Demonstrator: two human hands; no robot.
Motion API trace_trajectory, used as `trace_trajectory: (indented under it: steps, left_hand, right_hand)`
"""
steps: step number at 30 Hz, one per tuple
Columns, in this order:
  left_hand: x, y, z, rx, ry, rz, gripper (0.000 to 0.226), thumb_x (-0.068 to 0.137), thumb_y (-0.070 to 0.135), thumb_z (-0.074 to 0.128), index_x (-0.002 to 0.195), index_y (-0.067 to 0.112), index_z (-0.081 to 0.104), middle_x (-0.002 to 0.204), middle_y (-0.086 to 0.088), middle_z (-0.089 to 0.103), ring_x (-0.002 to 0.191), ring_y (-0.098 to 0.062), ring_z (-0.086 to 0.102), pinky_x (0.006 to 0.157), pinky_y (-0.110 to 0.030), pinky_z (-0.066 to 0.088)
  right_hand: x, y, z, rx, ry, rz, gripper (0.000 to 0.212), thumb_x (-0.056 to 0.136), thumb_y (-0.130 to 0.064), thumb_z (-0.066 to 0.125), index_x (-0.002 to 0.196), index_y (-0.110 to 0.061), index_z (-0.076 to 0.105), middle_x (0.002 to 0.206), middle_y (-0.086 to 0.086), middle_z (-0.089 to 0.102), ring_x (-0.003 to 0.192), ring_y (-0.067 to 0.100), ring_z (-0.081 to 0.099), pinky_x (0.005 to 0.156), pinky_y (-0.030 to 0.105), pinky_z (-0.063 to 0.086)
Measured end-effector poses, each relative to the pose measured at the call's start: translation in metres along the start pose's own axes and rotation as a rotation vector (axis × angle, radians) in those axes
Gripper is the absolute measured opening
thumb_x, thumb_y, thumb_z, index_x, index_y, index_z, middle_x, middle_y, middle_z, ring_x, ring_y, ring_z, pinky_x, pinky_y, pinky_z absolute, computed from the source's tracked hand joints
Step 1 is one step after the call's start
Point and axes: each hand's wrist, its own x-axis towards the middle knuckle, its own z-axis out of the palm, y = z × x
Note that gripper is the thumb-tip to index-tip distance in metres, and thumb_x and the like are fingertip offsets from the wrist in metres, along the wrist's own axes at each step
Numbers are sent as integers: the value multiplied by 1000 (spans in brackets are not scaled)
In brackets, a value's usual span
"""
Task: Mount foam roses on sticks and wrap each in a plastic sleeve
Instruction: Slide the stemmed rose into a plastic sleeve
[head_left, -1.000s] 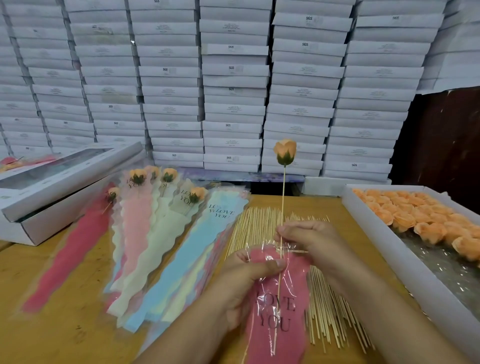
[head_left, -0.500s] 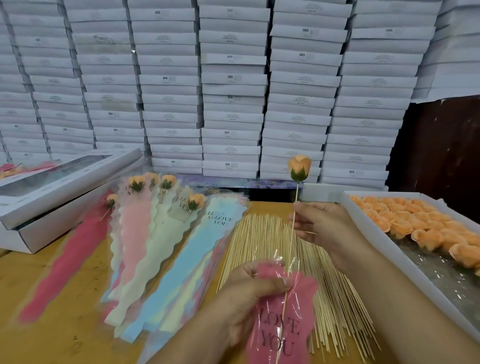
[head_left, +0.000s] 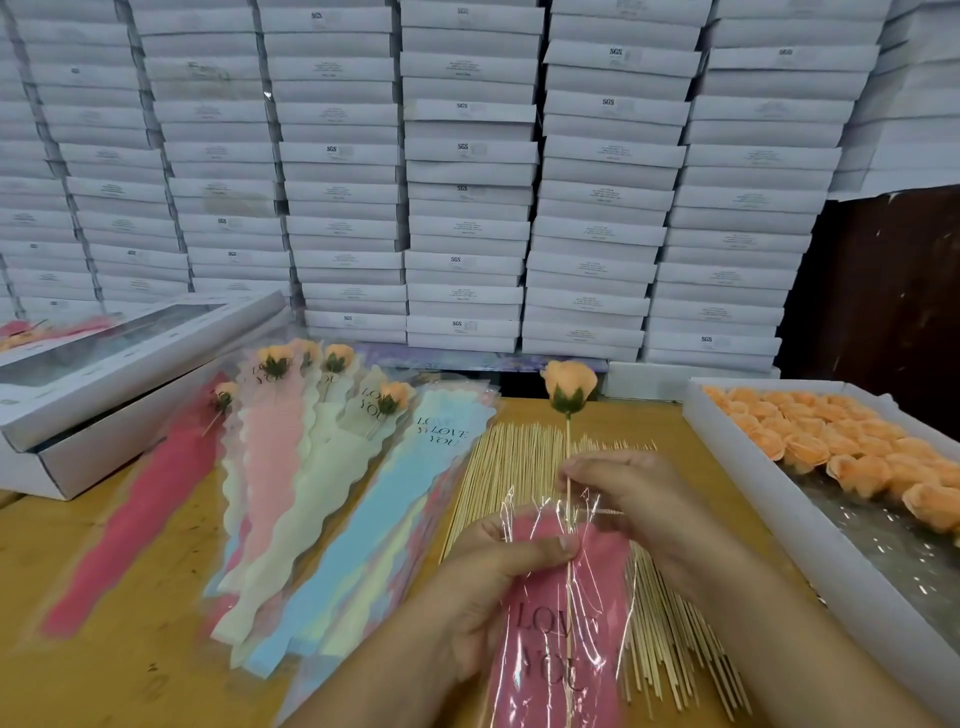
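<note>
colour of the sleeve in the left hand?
Pink with dark LOVE YOU lettering under clear plastic: the sleeve gripped by the left hand, head view.

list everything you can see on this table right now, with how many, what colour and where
rose on stick: one, orange, centre, stick partly in sleeve
pink sleeve: one, front centre
wrapped roses: about five, orange, left of centre
empty sleeves: several, blue, yellow, pink
sticks: many, tan, centre pile
tray of loose roses: one, white, right
window box: white, left
stacked boxes: many, white, behind
left hand: grips sleeve
right hand: pinches stick
</note>
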Motion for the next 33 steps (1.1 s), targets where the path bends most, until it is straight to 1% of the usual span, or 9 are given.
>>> trace_trajectory:
  steps: [5, 10, 15, 18, 21, 23, 26, 30, 33]
  left_hand:
    - [-2, 1, 0, 16, -16, 1, 38, 67, -6, 81, 104, 1, 76, 99, -28, 73, 74, -32, 74, 63, -37, 61]
    - [-3, -1, 2, 27, 51, -43, 72, 59, -9, 84, 125, 3, 58, 97, -23, 75, 72, -30, 74, 60, -35, 61]
    - [-6, 2, 5, 57, 24, -44, 48, 68, -10, 81, 111, 3, 66, 87, -19, 76, 61, -24, 73, 47, -27, 56]
    - [-6, 1, 5, 65, 26, -36, 50, 61, -4, 85, 107, 4, 68, 91, -19, 76, 66, -26, 74, 53, -33, 60]
    - [-4, 1, 3, 32, 17, -15, 32, 62, -5, 83, 90, 7, 78, 93, -22, 76, 70, -28, 75, 58, -36, 61]
    - [-4, 2, 3, 38, 24, -17, 40, 64, -4, 83, 103, 6, 75, 96, -23, 76, 72, -29, 75, 59, -38, 62]
    - [-5, 3, 3, 24, 42, -23, 56, 65, -5, 82, 117, 3, 66, 99, -25, 75, 71, -30, 74, 60, -37, 62]
    - [-5, 2, 3, 45, 40, -15, 55, 67, -7, 81, 119, 2, 64, 94, -23, 76, 67, -27, 74, 56, -34, 61]
    - [-4, 1, 3, 56, 21, 9, 35, 70, -9, 79, 101, 4, 72, 81, -16, 76, 57, -21, 72, 46, -25, 54]
  right_hand:
    - [0, -2, 3, -12, 12, 6, 17, 89, -23, 70, 79, -14, 80, 89, 8, 78, 72, 12, 71, 55, 20, 51]
    - [7, -10, 1, 72, 70, 9, 16, 90, -28, 70, 91, -13, 75, 89, 2, 79, 69, 7, 69, 60, 23, 52]
    - [10, -9, -1, 90, 87, 19, 12, 90, -20, 72, 83, -11, 75, 85, 4, 78, 70, 10, 69, 63, 24, 54]
    - [8, -5, -1, 47, 58, 30, 20, 89, -21, 72, 70, -16, 78, 87, 3, 79, 71, 10, 69, 69, 29, 52]
    - [3, -2, 1, 49, 13, 53, 19, 87, -22, 72, 70, -23, 81, 88, 3, 79, 76, 14, 72, 61, 25, 51]
    - [1, 1, 1, 61, -12, 60, 15, 86, -20, 73, 73, -22, 81, 88, 5, 79, 78, 16, 72, 60, 24, 53]
    - [1, 3, 1, 78, -11, 72, 13, 85, -20, 74, 75, -20, 82, 89, 8, 78, 83, 21, 72, 75, 34, 58]
    - [2, 0, 0, 144, 31, 108, 13, 82, -20, 77, 76, -9, 80, 90, 10, 78, 68, 14, 70, 46, 21, 49]
    - [2, 0, -1, 173, 41, 127, 12, 82, -15, 77, 88, -5, 77, 90, 11, 78, 63, 11, 68, 42, 19, 45]
